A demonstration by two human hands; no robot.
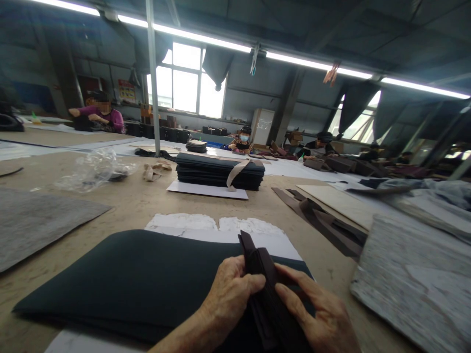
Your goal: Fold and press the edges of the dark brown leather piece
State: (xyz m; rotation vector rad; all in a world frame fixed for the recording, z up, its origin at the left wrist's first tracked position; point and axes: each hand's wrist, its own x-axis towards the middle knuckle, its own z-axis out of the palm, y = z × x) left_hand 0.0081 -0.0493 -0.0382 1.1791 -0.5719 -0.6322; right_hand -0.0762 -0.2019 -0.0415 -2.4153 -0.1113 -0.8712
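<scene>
My left hand point(235, 289) is closed around the left side of a dark brown folded strip of material point(263, 274), its thumb pressed on top. On the strip's right side, my right hand point(312, 304) pinches the same piece between thumb and fingers. The strip tilts up and away, its near end running past the bottom of the view. Beneath the hands lies a large dark green folded sheet point(121, 274). White paper point(272, 240) with ragged white patches shows from under its far edge.
A stack of dark folded pieces point(221, 171) sits ahead on a white board. Crumpled clear plastic point(99, 169) and a grey felt sheet point(40, 220) are at left. Brown strips point(320, 220) and a grey mottled slab point(412, 284) lie right. Several people work at far tables.
</scene>
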